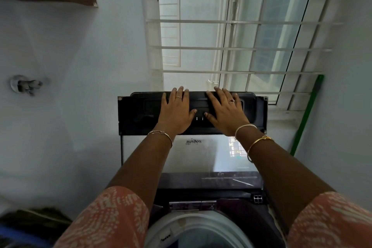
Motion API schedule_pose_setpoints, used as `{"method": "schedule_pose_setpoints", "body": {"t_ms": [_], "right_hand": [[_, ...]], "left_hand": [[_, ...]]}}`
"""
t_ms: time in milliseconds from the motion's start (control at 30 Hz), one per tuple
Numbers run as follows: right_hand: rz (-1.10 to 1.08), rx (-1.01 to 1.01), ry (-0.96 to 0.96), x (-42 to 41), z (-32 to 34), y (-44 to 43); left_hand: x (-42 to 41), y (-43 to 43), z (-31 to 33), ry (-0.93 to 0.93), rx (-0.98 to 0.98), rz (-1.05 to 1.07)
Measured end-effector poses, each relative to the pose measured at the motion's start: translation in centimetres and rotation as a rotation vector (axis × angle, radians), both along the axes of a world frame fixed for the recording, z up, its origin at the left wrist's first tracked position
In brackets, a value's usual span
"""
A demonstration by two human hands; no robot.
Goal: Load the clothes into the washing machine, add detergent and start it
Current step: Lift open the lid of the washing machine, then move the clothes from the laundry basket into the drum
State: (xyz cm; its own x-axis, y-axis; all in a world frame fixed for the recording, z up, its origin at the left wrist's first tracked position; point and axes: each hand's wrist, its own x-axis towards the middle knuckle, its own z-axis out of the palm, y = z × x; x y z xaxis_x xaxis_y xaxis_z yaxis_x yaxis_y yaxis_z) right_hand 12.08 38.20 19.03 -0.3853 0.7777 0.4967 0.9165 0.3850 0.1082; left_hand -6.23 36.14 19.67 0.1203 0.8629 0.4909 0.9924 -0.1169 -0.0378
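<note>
My left hand [175,111] and my right hand [225,111] lie flat and open, fingers spread, on the dark top edge of the raised lid [193,153] of the washing machine [259,193]. They hold nothing. The two hands are near each other, thumbs almost meeting. Below my wrists is the glass part of the lid, and further below, between my forearms, the white drum opening [197,225]. Beyond my fingers is a barred window [237,48].
</note>
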Motion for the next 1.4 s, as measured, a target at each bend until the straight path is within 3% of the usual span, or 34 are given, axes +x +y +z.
{"method": "schedule_pose_setpoints", "body": {"t_ms": [333,500,633,833,1200,1400], "right_hand": [[0.032,-0.067,0.004,-0.3,-1.8,-6.3],[0.003,-0.186,0.141,0.5,-3.3,-12.3],[0.006,-0.292,0.261,2.6,-5.9,-19.6],[-0.085,-0.441,0.460,7.2,-13.1,-32.9],[-0.470,-0.455,0.627,17.6,-20.3,-56.7],[-0.688,-0.468,0.727,23.7,-23.5,-64.9]], "left_hand": [[1.2,-5.3,-1.4,-0.030,-0.002,-0.015],[2.7,-9.8,-2.3,-0.391,-0.130,-0.091],[4.7,-15.9,-4.7,-0.718,-0.339,-0.137],[9.4,-28.0,-12.0,-0.932,-0.578,-0.184],[22.8,-47.4,-18.8,-1.010,-0.816,-0.426],[31.1,-53.7,-22.2,-0.921,-0.987,-0.561]]}}
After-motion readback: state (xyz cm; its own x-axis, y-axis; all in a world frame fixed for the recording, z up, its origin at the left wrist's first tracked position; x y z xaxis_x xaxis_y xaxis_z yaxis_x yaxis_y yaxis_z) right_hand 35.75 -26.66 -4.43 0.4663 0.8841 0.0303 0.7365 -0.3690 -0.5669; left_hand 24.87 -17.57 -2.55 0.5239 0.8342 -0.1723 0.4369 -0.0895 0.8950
